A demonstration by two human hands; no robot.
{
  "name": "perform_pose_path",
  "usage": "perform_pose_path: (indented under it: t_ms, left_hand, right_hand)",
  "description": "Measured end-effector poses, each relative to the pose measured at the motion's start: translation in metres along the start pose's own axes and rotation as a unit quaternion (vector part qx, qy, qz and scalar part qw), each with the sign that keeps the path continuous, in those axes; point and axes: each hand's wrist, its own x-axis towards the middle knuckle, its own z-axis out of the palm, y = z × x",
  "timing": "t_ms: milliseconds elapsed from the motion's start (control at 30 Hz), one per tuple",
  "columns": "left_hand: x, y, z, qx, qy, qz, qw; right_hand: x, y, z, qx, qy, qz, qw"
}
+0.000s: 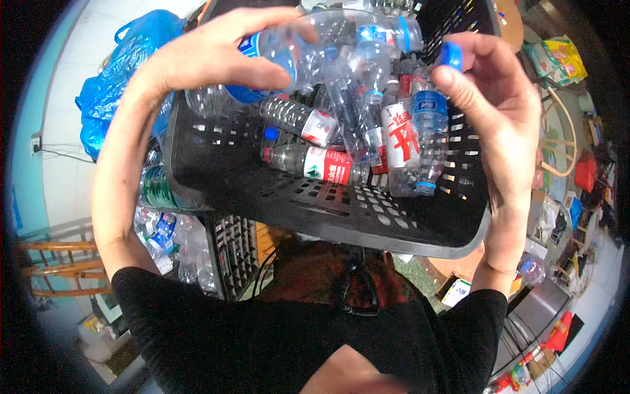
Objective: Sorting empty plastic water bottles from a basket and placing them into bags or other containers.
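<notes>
Over the black plastic crate, my left hand is closed around a clear plastic bottle lying on its side. Its mouth points right, toward my other hand. A blue bottle cap is pinched between the thumb and fingers of my right hand, apart from the bottle. Below both hands the crate holds several clear bottles, among them a bottle with a red and white label and a blue-labelled bottle. A white container with red print lies among them. Another blue cap shows near the crate's left side.
A blue plastic bag stands left of the crate. More bottles lie at the lower left, beside a second black crate. A wooden chair is at the far left; assorted household items fill the right side.
</notes>
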Motion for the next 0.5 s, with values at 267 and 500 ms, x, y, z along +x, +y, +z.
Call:
perform_pose_path:
  t_ms: [267, 500]
  left_hand:
    - [0.013, -0.028, 0.025, -0.042, 0.042, 0.024, 0.998]
    - [0.019, -0.041, 0.026, -0.01, 0.157, 0.051, 0.986]
  right_hand:
    - [0.005, 0.0, 0.003, -0.007, -0.018, 0.005, 1.0]
    - [0.012, -0.005, -0.002, 0.041, -0.062, 0.089, 0.993]
